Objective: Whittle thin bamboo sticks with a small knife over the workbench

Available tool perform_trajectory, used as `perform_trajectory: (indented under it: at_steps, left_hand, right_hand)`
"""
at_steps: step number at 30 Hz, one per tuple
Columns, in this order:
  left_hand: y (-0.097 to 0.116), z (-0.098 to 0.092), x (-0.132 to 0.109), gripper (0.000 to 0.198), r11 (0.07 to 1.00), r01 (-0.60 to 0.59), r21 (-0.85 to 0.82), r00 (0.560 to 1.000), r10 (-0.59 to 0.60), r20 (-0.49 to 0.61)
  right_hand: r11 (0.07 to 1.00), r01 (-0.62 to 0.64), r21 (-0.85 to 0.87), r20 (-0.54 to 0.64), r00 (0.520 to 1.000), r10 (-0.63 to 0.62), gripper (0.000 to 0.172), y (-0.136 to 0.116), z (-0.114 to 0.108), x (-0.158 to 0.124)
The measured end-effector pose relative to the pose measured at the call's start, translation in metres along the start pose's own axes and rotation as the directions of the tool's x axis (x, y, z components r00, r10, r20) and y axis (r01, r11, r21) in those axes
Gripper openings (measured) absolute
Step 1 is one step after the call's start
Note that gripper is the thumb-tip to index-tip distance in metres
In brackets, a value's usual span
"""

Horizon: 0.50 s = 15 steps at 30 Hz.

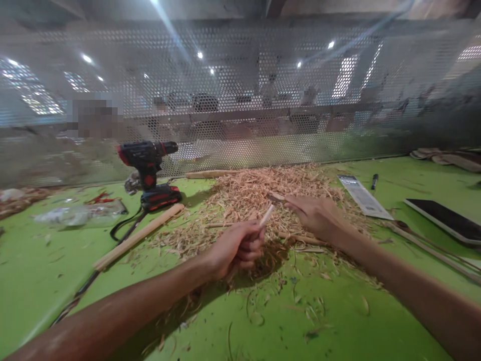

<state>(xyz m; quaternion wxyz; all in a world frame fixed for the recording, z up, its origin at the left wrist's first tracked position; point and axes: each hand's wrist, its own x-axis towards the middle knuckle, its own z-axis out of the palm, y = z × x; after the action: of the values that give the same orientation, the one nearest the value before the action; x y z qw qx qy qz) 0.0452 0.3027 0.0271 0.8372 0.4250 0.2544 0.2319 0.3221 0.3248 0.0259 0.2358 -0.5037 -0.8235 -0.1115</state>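
Observation:
My left hand is closed around a thin pale wooden stick, whose end points up and away from me. My right hand is closed on a small knife; its short blade sits just beyond the tip of the stick, and its handle is mostly hidden by my fingers. Whether blade and stick touch I cannot tell. Beneath and behind both hands spreads a heap of curled wood shavings on the green tabletop.
At left stand a cordless drill, a wooden rod and a clear plastic bag. A flat packet, a black marker and a phone lie at right. A perforated metal screen closes off the back.

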Motion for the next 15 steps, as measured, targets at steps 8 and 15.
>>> perform_trajectory:
  at_steps: [8, 15]
  left_hand:
    - [-0.006, -0.001, -0.001, 0.018, 0.992, -0.117, 0.057, 0.993, 0.117, 0.007]
    - [-0.007, 0.002, 0.001, 0.022, 0.988, -0.155, 0.020, 0.987, 0.155, -0.027]
  right_hand:
    - [0.989, -0.067, 0.129, -0.053, 0.996, 0.074, 0.047, -0.005, -0.017, 0.004]
    - [0.975, 0.224, -0.006, -0.116, 0.968, -0.223, 0.046, -0.047, -0.006, -0.004]
